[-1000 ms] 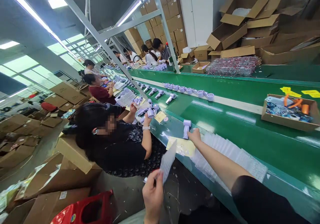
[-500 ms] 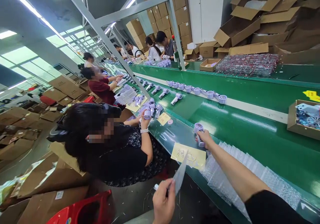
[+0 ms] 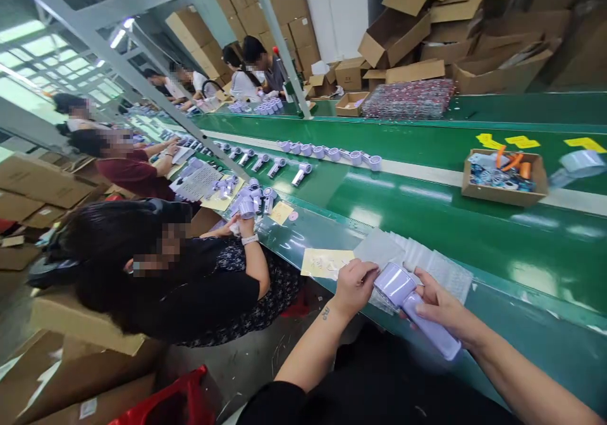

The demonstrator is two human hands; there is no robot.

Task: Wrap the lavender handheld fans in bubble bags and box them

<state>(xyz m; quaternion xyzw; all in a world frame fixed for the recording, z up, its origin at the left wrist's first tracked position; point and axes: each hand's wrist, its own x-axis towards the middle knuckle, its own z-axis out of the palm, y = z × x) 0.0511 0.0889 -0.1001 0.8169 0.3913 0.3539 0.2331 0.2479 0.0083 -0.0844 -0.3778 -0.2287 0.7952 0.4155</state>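
A lilac handheld fan (image 3: 432, 329) is gripped by my right hand (image 3: 443, 308), its round head tilted up to the left and its handle pointing down to the right. My left hand (image 3: 355, 286) is closed in a pinch beside the fan's head, on a translucent bubble-wrap bag (image 3: 378, 246) that shows above and behind the fan. Part of the bag is hidden by the fan and my fingers. A fanned-out stack of bubble-wrap bags (image 3: 448, 270) lies on the bench just beyond my right hand. Left of my left hand is a yellow paper sheet (image 3: 325, 262) with handwriting.
Lilac fans (image 3: 301, 174) lie in rows along the green conveyor belt (image 3: 427, 222). A carton (image 3: 502, 194) of parts stands on it to the right. At my left a co-worker (image 3: 156, 273) holds a fan. A metal post (image 3: 279, 39) rises across the line.
My right hand has brought the fan from the bench closer to me. My left hand has risen with the bag to meet it. The view has turned to the right.
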